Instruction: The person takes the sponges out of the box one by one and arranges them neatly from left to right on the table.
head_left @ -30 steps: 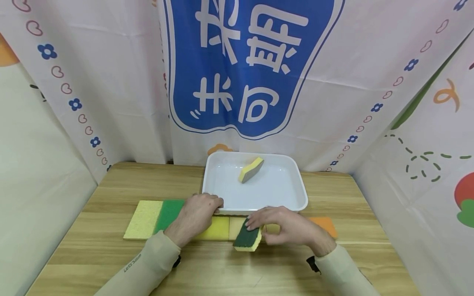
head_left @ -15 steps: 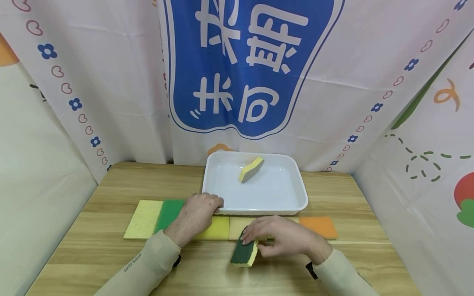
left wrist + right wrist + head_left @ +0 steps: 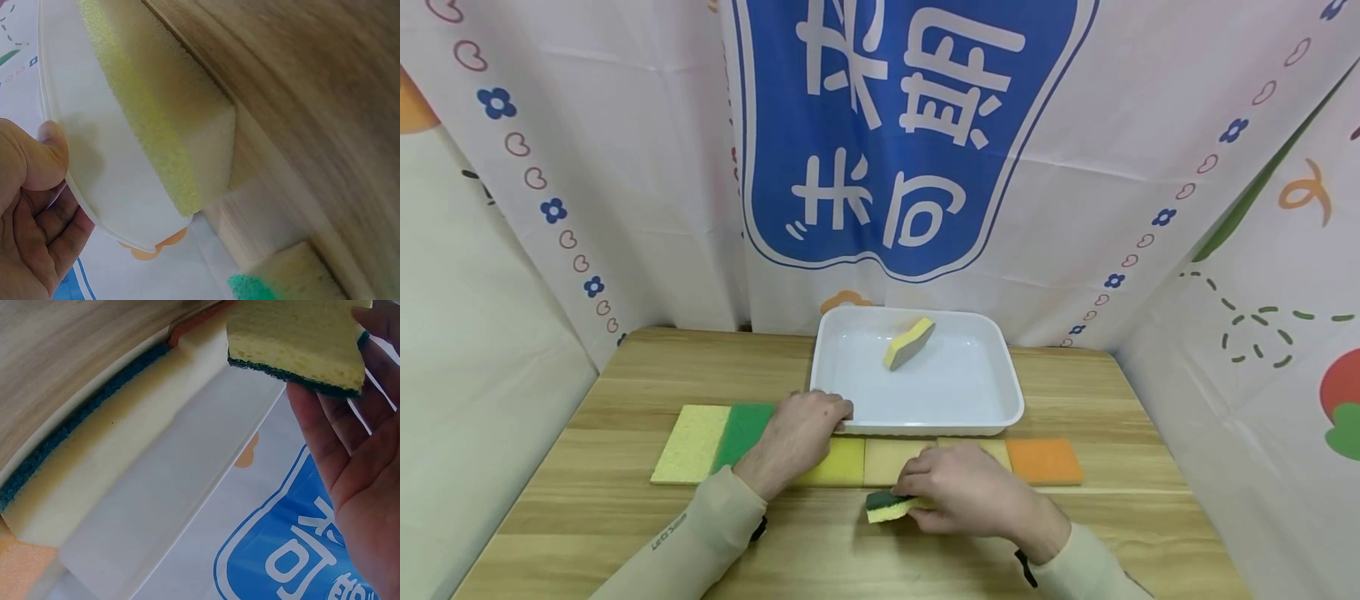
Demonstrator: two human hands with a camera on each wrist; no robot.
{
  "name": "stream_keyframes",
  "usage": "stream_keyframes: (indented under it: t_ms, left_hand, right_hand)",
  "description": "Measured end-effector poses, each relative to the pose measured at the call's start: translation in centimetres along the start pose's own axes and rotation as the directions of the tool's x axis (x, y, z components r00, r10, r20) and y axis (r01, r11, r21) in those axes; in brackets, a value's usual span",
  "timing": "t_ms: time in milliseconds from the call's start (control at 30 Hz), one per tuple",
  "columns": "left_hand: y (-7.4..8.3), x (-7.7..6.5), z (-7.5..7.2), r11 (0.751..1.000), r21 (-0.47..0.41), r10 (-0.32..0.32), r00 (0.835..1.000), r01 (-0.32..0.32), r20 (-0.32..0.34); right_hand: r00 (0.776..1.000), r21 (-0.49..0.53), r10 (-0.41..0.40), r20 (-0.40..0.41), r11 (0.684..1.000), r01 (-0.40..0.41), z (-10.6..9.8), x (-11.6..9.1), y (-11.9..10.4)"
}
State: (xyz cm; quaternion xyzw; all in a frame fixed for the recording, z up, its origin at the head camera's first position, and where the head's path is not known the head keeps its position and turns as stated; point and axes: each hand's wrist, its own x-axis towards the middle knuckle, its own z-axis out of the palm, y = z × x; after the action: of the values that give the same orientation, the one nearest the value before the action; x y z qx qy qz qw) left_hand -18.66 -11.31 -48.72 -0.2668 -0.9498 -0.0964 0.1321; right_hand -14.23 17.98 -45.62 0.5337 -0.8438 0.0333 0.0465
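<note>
My right hand (image 3: 966,493) pinches a yellow sponge (image 3: 887,510) with a dark green scouring pad, just in front of the row of sponges. In the right wrist view, the sponge's yellow face (image 3: 294,334) shows, with fingers under the green pad and the thumb on the yellow side. My left hand (image 3: 801,429) grips the front left corner of a white tray (image 3: 925,404); the left wrist view has the thumb over the tray's rim (image 3: 78,203) and the other fingers curled beneath. Inside the tray, a yellow and grey sponge (image 3: 910,343) stands on its edge.
Along the tray's front, a row of sponges lies on the wooden table (image 3: 820,550): pale yellow (image 3: 688,446), green (image 3: 747,433), yellow (image 3: 838,463), beige (image 3: 887,460) and orange (image 3: 1045,462) among them. My left forearm partly covers the row. A printed curtain (image 3: 647,167) hangs behind.
My right hand has drawn the green and yellow sponge toward the table's near side and tilted it, so less of its green face shows. The left hand and tray stay put.
</note>
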Motion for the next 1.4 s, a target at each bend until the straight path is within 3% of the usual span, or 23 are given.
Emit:
stream_keyframes:
  t_ms: [500,1000,1400]
  left_hand:
    - [0.0,0.0,0.0,1.0,0.006,-0.014,1.0,0.014,0.025]
    - [0.0,0.0,-0.1,1.0,0.003,-0.01,1.0,0.01,0.025]
    - [0.0,-0.1,-0.1,1.0,0.003,-0.011,1.0,0.011,0.025]
  right_hand:
    - [0.997,0.002,0.027,0.071,1.0,-0.027,0.8,0.2,-0.5]
    - [0.982,0.134,0.063,0.179,0.987,-0.088,1.5,0.6,-0.6]
    - [0.979,0.131,0.037,0.201,0.989,-0.064,2.3,1.0,-1.0]
